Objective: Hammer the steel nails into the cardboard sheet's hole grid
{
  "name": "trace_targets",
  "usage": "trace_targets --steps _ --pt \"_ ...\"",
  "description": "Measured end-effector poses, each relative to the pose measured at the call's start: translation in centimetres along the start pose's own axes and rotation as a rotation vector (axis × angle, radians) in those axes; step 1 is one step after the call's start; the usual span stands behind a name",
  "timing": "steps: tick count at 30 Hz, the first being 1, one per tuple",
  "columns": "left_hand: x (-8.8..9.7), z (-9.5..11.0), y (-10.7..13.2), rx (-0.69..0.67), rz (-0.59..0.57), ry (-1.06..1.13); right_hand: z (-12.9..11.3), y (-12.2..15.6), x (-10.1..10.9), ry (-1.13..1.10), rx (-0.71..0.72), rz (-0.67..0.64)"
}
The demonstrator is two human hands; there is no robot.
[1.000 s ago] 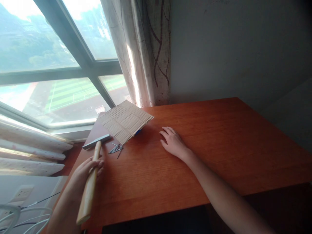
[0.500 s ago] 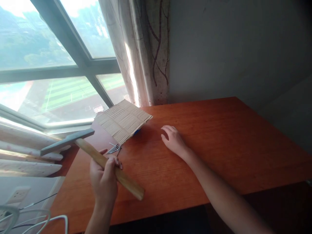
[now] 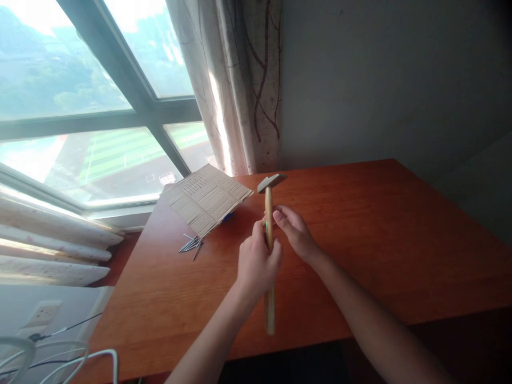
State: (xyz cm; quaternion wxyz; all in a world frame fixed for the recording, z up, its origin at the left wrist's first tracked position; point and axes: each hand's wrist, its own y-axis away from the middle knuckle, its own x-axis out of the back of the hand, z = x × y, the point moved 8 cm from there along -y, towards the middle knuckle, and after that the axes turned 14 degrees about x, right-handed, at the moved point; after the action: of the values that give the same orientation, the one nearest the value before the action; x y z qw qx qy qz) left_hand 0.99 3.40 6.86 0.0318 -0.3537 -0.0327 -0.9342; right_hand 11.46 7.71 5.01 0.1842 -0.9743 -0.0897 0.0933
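A hammer (image 3: 269, 205) with a wooden handle and a grey metal head stands nearly upright over the middle of the table, head up. My left hand (image 3: 258, 261) is closed around the middle of its handle, the butt end showing below. At the upper handle, just under the head, my right hand (image 3: 295, 230) has its thumb on the near side and its fingers curled behind. The handle partly hides those fingertips. Several nails (image 3: 192, 244) lie loose on the table to the left, beside a tilted corrugated cardboard piece (image 3: 206, 200) with rows of small holes.
A reddish-brown wooden table (image 3: 360, 240) stretches to the right against a grey wall. Something blue (image 3: 228, 216) shows under the cardboard's edge. Window (image 3: 120, 160) and curtains (image 3: 228, 106) border the left and back. White cables (image 3: 92, 357) hang near a wall socket (image 3: 45, 313) at lower left.
My left hand has carried the hammer rightward and turned it from slanting left to nearly upright. Its handle now meets my right hand, which was open and held nothing before.
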Motion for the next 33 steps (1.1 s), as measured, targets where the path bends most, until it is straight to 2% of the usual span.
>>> trace_targets --steps 5,9,13,16,23,29,33 --pt "-2.7 1.3 -0.8 -0.057 -0.001 -0.116 0.7 -0.5 1.8 -0.018 -0.062 0.134" --pt "-3.6 1.3 -0.7 -0.055 -0.035 -0.139 1.4 -0.6 2.0 0.039 -0.068 0.12" --pt "-3.9 0.9 -0.6 -0.04 -0.12 -0.162 2.6 -0.6 2.3 0.08 -0.064 0.102" --pt "-4.3 0.7 -0.1 -0.033 -0.189 -0.158 3.5 -0.7 3.0 0.191 -0.056 0.097" --pt "-5.5 0.4 1.7 -0.12 -0.385 -0.079 3.6 -1.7 7.5 0.569 -0.029 0.125" --pt "-5.5 -0.7 1.6 -0.144 -0.404 -0.068 4.2 -2.3 11.8 0.664 -0.089 0.119" --pt "-5.5 -1.6 1.5 -0.135 -0.419 -0.06 4.5 -2.2 14.0 0.682 -0.106 0.134"
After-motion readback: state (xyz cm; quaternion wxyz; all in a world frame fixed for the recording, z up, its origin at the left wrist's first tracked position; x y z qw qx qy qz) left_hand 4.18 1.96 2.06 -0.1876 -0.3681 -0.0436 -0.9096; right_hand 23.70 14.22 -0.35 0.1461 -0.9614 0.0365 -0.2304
